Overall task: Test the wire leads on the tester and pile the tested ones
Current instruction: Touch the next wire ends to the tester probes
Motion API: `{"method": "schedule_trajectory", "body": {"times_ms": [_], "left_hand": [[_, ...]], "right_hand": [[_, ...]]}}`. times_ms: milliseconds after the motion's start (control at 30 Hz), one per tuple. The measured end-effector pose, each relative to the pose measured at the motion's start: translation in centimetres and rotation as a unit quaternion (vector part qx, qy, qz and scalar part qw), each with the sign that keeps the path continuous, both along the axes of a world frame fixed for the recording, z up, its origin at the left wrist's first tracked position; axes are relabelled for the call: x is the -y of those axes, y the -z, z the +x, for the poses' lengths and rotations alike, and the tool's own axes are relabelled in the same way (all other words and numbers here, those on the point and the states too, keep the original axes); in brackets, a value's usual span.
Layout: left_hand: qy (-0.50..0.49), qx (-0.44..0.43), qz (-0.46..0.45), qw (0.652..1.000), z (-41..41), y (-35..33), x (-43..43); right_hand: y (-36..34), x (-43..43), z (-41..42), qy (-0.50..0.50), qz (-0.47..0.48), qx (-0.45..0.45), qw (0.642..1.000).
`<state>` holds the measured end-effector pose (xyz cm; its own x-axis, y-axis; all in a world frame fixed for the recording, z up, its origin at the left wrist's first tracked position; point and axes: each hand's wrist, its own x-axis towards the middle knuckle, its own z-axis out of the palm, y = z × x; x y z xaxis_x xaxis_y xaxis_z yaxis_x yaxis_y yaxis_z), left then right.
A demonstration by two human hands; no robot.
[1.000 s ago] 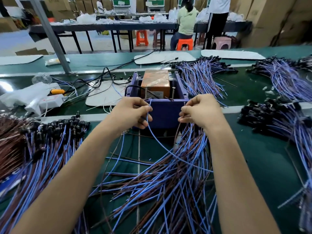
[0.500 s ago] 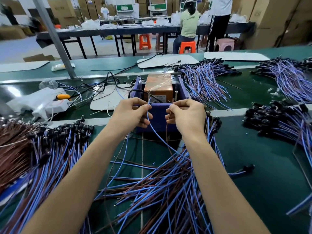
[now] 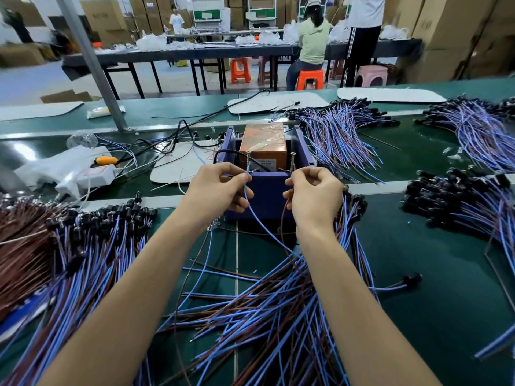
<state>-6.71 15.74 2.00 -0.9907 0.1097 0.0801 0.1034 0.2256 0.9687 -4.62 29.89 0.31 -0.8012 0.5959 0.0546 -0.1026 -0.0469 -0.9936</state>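
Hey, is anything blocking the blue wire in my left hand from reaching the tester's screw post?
Nothing visible. The left hand pinches the blue wire, and its tip stands right beside the left screw post of the tester.

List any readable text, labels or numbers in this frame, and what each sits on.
Nothing reads clearly enough to quote.
Label on the orange box inside the tester: print too small.
Cardboard cartons at the back: dark printing, blurred.
Green panel on the far rack: blurred.
White box at left: red marks, unreadable.
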Motion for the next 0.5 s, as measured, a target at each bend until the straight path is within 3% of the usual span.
{"method": "schedule_trajectory", "body": {"times_ms": [500], "left_hand": [[0.014, 0.015, -0.016, 1.000, 0.24, -0.36, 0.18]], "right_hand": [[0.00, -0.22, 0.04, -0.004, 0.001, 0.001, 1.000]]}}
